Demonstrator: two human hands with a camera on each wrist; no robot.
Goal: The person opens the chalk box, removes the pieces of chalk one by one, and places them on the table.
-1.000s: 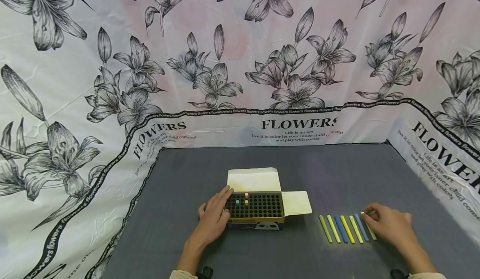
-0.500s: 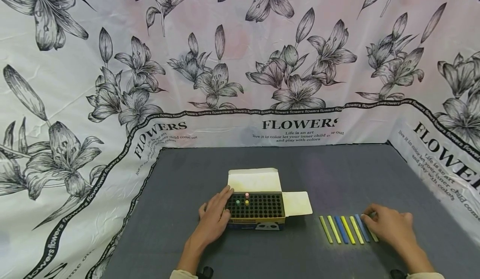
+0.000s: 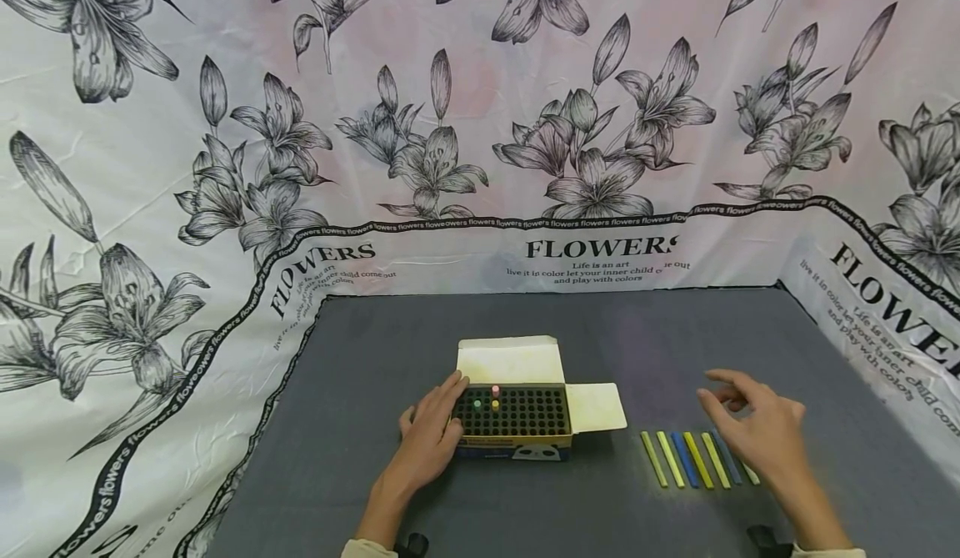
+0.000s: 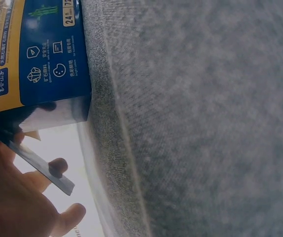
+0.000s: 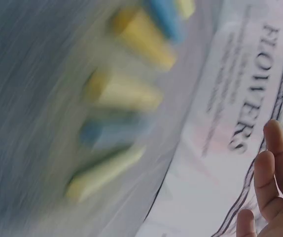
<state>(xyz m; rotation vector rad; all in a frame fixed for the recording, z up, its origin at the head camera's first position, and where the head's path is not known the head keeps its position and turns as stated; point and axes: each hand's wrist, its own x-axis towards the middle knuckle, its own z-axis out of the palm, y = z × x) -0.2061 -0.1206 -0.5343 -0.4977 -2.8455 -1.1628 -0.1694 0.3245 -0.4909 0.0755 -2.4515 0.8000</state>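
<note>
An open chalk box (image 3: 513, 424) stands with a black grid of holes on top; three short chalk ends, pink, green and yellow, show in it. My left hand (image 3: 427, 433) rests along its left side, fingers loosely extended. In the left wrist view the box's blue and yellow side (image 4: 53, 54) shows, with a flap (image 4: 45, 170) across the left fingers. My right hand (image 3: 757, 420) is above the right end of a row of chalk sticks (image 3: 697, 460), thumb and forefinger apart, holding nothing. The row has yellow, pale green and blue sticks, blurred in the right wrist view.
The box's white lid flap (image 3: 510, 361) lies back behind it, and a side flap (image 3: 596, 408) sticks out toward the chalks. Beyond the grey tabletop (image 3: 360, 358) hangs a white cloth (image 3: 450, 258) printed with flowers, which also rises along both sides.
My right hand has let go of the rightmost chalk stick, lifted and shifted left, its thumb and forefinger spreading. My left hand and the box have stayed put.
</note>
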